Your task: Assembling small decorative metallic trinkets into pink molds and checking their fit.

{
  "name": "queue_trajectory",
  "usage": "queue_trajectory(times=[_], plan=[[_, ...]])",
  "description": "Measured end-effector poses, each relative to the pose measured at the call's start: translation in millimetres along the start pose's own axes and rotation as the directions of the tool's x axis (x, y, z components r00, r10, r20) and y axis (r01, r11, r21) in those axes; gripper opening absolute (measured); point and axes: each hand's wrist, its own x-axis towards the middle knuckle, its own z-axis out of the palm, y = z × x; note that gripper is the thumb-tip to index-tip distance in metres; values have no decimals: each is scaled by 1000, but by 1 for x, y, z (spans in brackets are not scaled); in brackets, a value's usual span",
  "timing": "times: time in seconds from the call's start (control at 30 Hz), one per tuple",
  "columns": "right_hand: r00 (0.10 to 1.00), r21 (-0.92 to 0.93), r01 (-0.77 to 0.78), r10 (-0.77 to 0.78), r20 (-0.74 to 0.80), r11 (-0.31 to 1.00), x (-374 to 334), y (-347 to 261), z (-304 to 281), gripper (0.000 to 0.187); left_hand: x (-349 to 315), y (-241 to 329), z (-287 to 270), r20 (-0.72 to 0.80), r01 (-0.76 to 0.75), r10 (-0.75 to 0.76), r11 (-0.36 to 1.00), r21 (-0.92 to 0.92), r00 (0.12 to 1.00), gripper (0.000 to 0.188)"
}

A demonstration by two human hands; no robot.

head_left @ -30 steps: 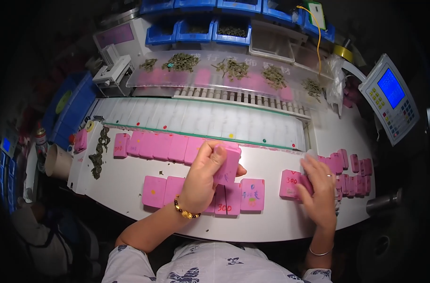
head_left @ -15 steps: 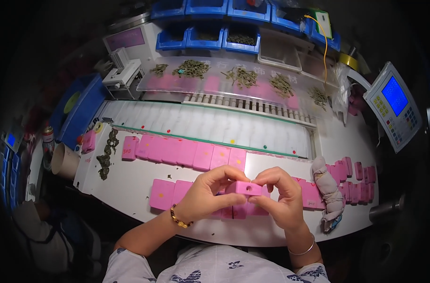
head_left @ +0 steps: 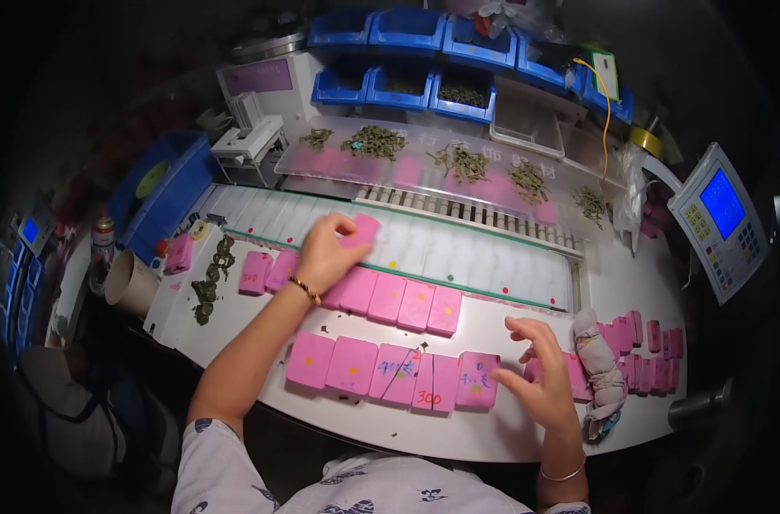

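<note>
My left hand [head_left: 328,253] grips a pink rubber mold [head_left: 362,233] between thumb and fingers, above the white slatted strip [head_left: 424,244] behind the back row of molds. Below its wrist, that back row of similar pink molds [head_left: 388,296] lies side by side, some with yellow dots. My right hand [head_left: 540,373] holds nothing, its fingers apart and curved, just right of the front row. That row has several molds, including a handwritten-on pink mold [head_left: 476,377] at its right end and a yellow-dotted pink mold [head_left: 309,358] at its left end.
A rolled cloth [head_left: 597,364] lies right of my right hand, with small pink blocks [head_left: 655,368] beyond. A keypad with blue screen [head_left: 722,206] stands far right. Blue bins [head_left: 398,83] and a clear shelf [head_left: 424,167] with small greenish pieces are behind. Dark clusters [head_left: 206,295] lie left.
My hands have parted. The left has carried the pink mold away to the back left; the right has let go and opened, moving slightly right. The view has shifted a little.
</note>
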Motion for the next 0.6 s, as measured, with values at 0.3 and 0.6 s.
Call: queue_trajectory(times=[0.3,0.6], plan=[[939,-207,86,-10,344,975,-22,-6,-2,84,36,-22,12,-124,35,9,938,346,992,40],[950,-268,51,37,311,962,-19,11,8,91,-45,94,13,21,-352,352,926,135,936,40]])
